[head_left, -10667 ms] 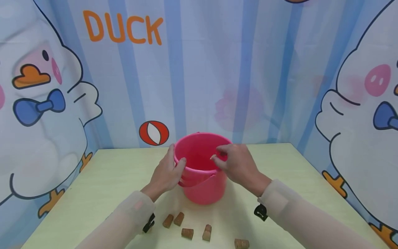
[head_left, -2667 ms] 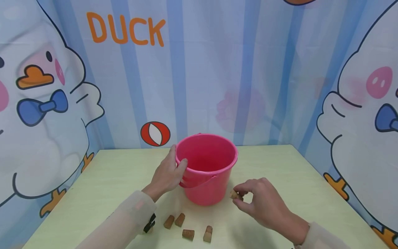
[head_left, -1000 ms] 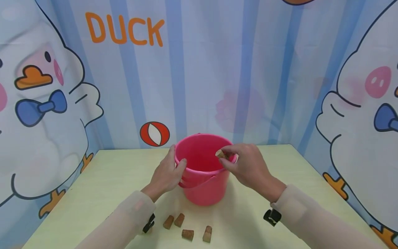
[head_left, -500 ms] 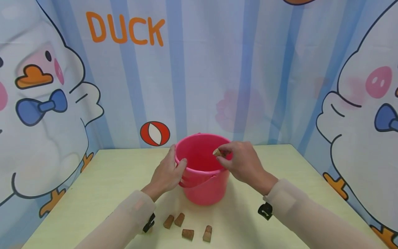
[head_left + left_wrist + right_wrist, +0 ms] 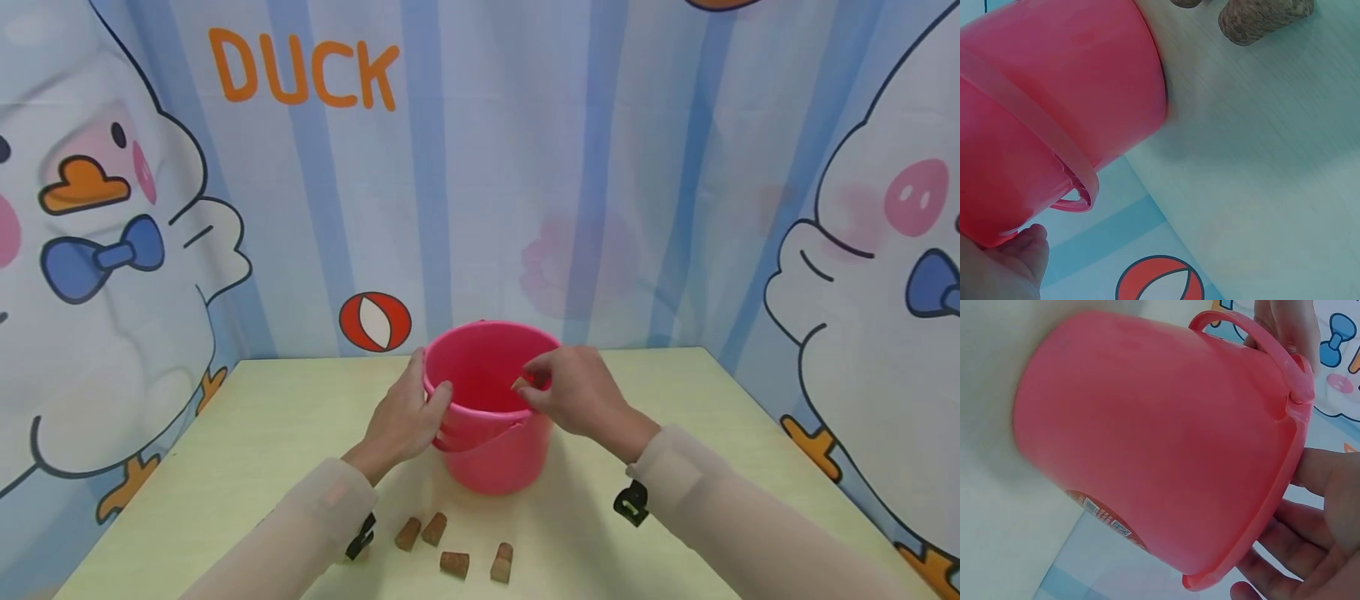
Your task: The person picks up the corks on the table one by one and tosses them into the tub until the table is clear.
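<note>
A pink bucket (image 5: 495, 458) stands upright on the table, its handle (image 5: 1041, 125) hanging against the side. My left hand (image 5: 401, 417) grips the rim at the left, thumb over the near edge and fingers outside. At the right of the opening, my right hand (image 5: 577, 392) pinches a small cork (image 5: 520, 383) just inside the rim; only its pale end shows. In the right wrist view the right fingers (image 5: 1297, 544) reach over the rim, and the cork is hidden. The bucket's bottom is out of sight.
Several corks lie on the table in front of the bucket, among them a left cork (image 5: 408, 533), a middle cork (image 5: 454, 564) and a two-toned cork (image 5: 502, 563). A duck-print curtain (image 5: 510, 167) stands behind the pale yellow table (image 5: 300, 433).
My right hand has carried a cork from the table's right side up to the bucket, and now sits slightly lower inside the rim. The front-right cork is gone from the table. The left hand stays put.
</note>
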Available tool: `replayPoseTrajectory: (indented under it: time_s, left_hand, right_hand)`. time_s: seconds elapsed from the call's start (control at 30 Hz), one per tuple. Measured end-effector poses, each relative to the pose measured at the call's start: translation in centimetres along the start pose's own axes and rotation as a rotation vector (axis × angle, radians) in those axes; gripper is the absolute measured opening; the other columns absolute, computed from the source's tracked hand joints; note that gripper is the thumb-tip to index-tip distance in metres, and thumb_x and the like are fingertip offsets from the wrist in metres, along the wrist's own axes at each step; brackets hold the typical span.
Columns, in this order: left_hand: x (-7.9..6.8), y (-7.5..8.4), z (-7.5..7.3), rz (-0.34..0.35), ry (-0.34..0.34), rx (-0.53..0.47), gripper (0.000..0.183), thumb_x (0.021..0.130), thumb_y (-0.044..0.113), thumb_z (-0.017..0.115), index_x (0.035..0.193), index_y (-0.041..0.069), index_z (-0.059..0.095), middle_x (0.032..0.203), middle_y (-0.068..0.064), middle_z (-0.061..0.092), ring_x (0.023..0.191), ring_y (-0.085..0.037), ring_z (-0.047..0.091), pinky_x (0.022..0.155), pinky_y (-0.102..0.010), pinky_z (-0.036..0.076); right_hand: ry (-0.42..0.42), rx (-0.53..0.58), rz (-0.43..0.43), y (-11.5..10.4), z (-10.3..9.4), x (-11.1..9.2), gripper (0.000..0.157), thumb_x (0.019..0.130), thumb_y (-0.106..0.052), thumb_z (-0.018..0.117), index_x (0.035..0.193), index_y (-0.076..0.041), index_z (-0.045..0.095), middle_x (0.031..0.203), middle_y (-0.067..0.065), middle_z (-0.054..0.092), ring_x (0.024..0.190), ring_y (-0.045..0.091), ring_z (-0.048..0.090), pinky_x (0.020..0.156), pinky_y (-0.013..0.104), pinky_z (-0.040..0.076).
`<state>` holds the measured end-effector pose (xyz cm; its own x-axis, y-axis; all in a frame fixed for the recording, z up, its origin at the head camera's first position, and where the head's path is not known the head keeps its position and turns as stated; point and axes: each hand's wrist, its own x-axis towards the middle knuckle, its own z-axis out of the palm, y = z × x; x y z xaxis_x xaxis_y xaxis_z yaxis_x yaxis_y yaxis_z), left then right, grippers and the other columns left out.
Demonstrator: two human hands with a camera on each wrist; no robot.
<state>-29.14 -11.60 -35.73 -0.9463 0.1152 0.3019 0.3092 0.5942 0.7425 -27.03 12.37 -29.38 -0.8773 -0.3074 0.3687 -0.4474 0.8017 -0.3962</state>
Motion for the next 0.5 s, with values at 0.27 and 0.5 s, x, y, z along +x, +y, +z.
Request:
replayPoseTrajectory:
  time_s: [0.27, 0.5]
  left_hand:
    - [-0.05, 0.03, 0.06, 0.000, 0.001, -0.002, 0.074, 0.096, 0.032, 0.066, 0.158, 0.020, 0.028, 0.144, -0.001, 0.050, 0.123, -0.024, 0.054, 0.080, -0.040, 0.062]
    - [0.04, 0.00, 0.07, -0.007, 0.003, 0.001, 0.074, 0.096, 0.032, 0.066, 0.158, 0.020, 0.027, 0.144, -0.001, 0.050, 0.124, -0.025, 0.054, 0.081, -0.041, 0.062]
  right_hand:
    - [0.056, 0.001, 0.018, -0.16, -0.36, -0.42, 0.041, 0.086, -0.021, 0.082, 0.122, -0.003, 0.075, 0.099, 0.006, 0.076, 0.085, 0.022, 0.070, 0.067, 0.029, 0.060]
    - [0.096, -0.009, 0.001, -0.37, -0.58, -0.90, 0.042, 0.085, -0.022, 0.083, 0.122, -0.004, 0.075, 0.099, 0.008, 0.077, 0.084, 0.023, 0.072, 0.068, 0.031, 0.061]
